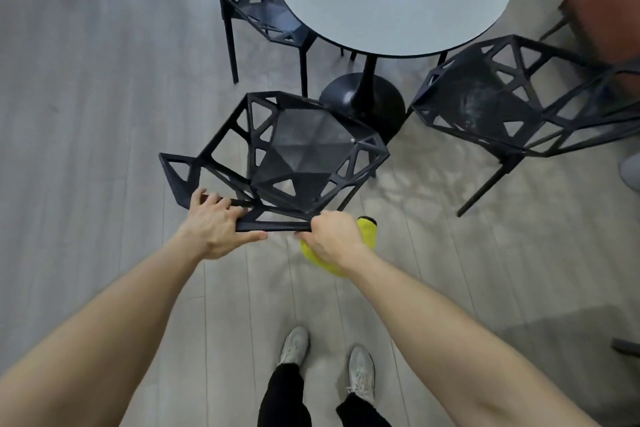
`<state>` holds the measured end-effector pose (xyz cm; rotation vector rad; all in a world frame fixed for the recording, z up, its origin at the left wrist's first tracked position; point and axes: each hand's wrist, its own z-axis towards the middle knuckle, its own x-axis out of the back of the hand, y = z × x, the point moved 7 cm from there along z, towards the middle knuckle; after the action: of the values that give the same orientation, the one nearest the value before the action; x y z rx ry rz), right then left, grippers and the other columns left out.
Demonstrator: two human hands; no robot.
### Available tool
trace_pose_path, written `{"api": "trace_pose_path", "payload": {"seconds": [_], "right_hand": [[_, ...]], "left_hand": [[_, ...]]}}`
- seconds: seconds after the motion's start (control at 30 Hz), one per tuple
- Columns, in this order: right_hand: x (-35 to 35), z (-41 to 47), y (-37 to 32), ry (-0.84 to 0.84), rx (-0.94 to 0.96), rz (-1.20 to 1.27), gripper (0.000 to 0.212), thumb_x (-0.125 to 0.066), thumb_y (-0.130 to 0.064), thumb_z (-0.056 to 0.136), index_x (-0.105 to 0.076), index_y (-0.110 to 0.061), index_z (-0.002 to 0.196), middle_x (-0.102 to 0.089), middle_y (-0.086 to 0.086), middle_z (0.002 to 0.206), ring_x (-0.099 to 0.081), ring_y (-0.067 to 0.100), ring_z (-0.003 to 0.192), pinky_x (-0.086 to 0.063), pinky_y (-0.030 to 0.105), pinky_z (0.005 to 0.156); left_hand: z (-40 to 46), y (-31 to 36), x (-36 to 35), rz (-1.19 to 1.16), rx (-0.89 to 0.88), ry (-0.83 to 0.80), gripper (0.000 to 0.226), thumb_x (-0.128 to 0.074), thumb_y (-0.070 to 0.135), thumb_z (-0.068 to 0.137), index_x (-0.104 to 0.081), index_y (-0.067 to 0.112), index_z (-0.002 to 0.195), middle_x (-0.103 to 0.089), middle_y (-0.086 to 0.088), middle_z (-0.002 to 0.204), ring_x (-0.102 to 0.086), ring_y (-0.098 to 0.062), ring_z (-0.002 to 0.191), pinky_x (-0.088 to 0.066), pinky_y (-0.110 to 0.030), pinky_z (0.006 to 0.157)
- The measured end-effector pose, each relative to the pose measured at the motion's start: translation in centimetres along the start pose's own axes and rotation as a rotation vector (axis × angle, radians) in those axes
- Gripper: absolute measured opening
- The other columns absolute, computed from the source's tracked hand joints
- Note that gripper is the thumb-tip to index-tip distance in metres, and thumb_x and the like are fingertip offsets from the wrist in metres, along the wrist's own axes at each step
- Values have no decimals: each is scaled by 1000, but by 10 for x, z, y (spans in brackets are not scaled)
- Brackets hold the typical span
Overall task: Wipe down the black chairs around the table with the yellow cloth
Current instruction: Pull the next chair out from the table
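left hand point(217, 226) gripped chair back point(270, 226), arm outstretched | right hand point(333, 237) pinched yellow cloth point(367, 230), arm outstretched

Surroundings: pale grey plank floor point(104, 114).
Brown upholstered seat point(609, 0) at upper right edge, partly cut off. Pair of light grey lace-up shoes point(360, 371) and black trouser legs point(284, 399) at bottom centre, standing on the planks.
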<state>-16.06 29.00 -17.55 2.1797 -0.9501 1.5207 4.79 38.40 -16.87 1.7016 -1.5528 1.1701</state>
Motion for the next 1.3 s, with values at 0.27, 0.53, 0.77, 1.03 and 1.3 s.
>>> {"api": "trace_pose_path", "payload": {"seconds": [0.27, 0.53, 0.77, 1.03, 1.3], "right_hand": [[-4, -22, 98, -142, -458, 420, 68, -47, -80, 94, -62, -16, 75, -70, 11, 90, -69, 36, 93, -47, 37, 70], [26, -81, 180, -165, -933, 1214, 48, -72, -54, 87, -72, -17, 118, -68, 8, 124, -64, 29, 113, -53, 40, 100], [47, -116, 232, 74, -1027, 1886, 31, -69, -34, 100, -68, -14, 123, -74, 12, 121, -72, 29, 105, -59, 53, 95], [62, -158, 368, 94, -821, 1725, 48, -76, -47, 94, -63, -21, 132, -74, 4, 127, -73, 21, 111, -60, 42, 88], [144, -208, 513, 246, -333, 963, 94, -82, -47, 80, -37, -34, 161, -46, -12, 160, -43, 7, 147, -39, 34, 121]], "left_hand": [[53, -12, 26, -6, 12, 95, 115, -1, 107, 77, -76, 35, 127, -73, 1, 115, -58, -27, 127, -11, -57, 128], [110, -30, 53, 73, 84, -88, 120, -7, 107, 76, -59, 26, 147, -49, -11, 156, -27, -35, 155, 28, -63, 121], [56, 180, 120, -1001, -211, -246, 70, -78, 81, 71, -67, 33, 120, -71, 15, 115, -68, -6, 111, -54, -38, 104], [91, 364, 235, -1160, -340, -82, 27, -89, 39, 66, -69, 38, 84, -69, 8, 78, -64, -9, 74, -54, -42, 74], [122, 491, 351, -712, -501, 127, 31, -70, 32, 70, -72, 29, 101, -52, 9, 94, -58, -14, 84, -55, -44, 78]]}}
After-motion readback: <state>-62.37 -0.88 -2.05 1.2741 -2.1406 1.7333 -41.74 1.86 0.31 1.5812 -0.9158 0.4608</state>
